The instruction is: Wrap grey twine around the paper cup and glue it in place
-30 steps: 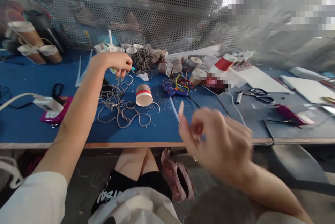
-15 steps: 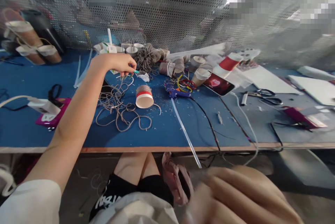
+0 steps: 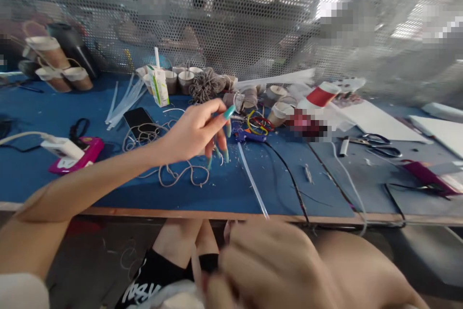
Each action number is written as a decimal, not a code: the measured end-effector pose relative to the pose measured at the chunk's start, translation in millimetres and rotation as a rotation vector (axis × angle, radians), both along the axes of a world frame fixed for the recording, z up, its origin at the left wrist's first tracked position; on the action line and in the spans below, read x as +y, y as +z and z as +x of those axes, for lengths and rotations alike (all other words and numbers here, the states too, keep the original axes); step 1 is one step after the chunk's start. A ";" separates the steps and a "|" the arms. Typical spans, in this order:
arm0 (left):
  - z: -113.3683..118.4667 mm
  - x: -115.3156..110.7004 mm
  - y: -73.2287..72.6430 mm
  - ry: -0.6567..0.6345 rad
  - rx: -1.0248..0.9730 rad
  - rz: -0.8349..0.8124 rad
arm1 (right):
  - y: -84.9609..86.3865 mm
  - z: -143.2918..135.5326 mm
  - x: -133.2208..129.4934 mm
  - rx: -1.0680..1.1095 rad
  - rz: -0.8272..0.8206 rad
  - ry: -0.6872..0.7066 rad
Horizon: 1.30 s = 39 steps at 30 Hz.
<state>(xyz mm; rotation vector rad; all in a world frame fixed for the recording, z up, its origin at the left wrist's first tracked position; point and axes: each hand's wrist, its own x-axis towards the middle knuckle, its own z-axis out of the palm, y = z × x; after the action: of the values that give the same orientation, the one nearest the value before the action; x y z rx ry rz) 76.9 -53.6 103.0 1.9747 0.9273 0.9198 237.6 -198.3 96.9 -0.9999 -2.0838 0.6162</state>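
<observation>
My left hand [image 3: 202, 130] hangs over the middle of the blue table, fingers bent and spread, with teal nails pointing down. It covers the spot where the small cord-wrapped paper cup stood, so that cup is hidden. Loose grey cord [image 3: 184, 176] lies in loops under and beside this hand. To its right rests a blue glue gun [image 3: 249, 135] with a clear glue stick [image 3: 251, 179] extending toward the table edge. My right hand [image 3: 271, 261] is low in front of my body, smeared by motion; its fingers are unclear.
Cord-wrapped cups [image 3: 186, 81], a grey cord bundle [image 3: 207, 85] and a drink carton [image 3: 159, 86] stand at the back. A black phone [image 3: 140, 121] lies left. Scissors [image 3: 379, 145] and a purple box [image 3: 430, 176] are right. A metal mesh [image 3: 231, 20] rises behind.
My left hand has come from the back near the carton, rightward and nearer, over where the cup stood, and its fingers have spread. My right hand has moved left.
</observation>
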 end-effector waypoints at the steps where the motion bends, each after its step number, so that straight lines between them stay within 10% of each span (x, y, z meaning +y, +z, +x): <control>1: 1.0 -6.2 -11.9 -0.026 -0.119 -0.040 | -0.8 1.5 16.0 -0.022 0.082 0.007; 4: 3.6 -21.8 -45.8 0.111 -0.228 -0.003 | -16.1 10.7 64.2 0.005 0.021 -0.135; 9: 14.6 -28.3 -81.8 0.253 0.077 0.603 | -56.9 10.6 105.4 0.285 -0.279 -0.146; 13: 19.2 -15.5 -92.4 0.326 0.210 0.847 | -70.9 -4.0 117.4 0.476 -0.365 -0.297; 18: 10.3 -1.6 -101.0 0.241 0.288 0.835 | -79.8 -14.4 141.1 0.776 -0.470 -0.257; 28: -13.6 6.3 -115.9 0.192 0.201 1.354 | -62.8 13.8 167.4 0.869 -0.462 -0.029; 33: -28.6 26.9 -128.0 0.391 0.037 1.183 | -65.7 31.8 185.7 0.448 -0.477 0.068; 39: -33.6 53.3 -139.5 0.254 0.180 0.487 | -72.6 41.2 192.6 -0.116 -0.095 0.026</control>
<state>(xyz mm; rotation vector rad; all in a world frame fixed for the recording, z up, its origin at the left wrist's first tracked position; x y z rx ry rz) 43.3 -0.3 -36.5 2.4184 1.1576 1.2146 278.8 -5.8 24.2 -1.0859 -2.1892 0.6906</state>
